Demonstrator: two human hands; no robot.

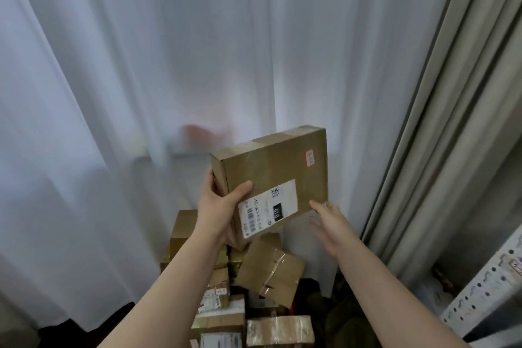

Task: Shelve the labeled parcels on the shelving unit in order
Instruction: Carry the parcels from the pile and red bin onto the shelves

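Observation:
A flat brown cardboard parcel (278, 175) is raised in front of a white curtain. It carries a white shipping label (268, 207) and a small red-edged sticker (310, 157). My left hand (221, 206) grips its lower left corner, thumb across the front face. My right hand (327, 220) reaches toward the parcel's lower right corner with straight fingers, a fingertip at or just off the edge. Below lies a pile of other parcels (248, 291), some with labels. A slice of the shelving unit's perforated white post (485, 285) shows at the lower right.
A white sheer curtain (169, 65) fills the background, and a beige drape (452, 121) hangs on the right. Something reddish (197, 134) shows faintly through the sheer. The parcel pile sits on a dark floor close to my forearms.

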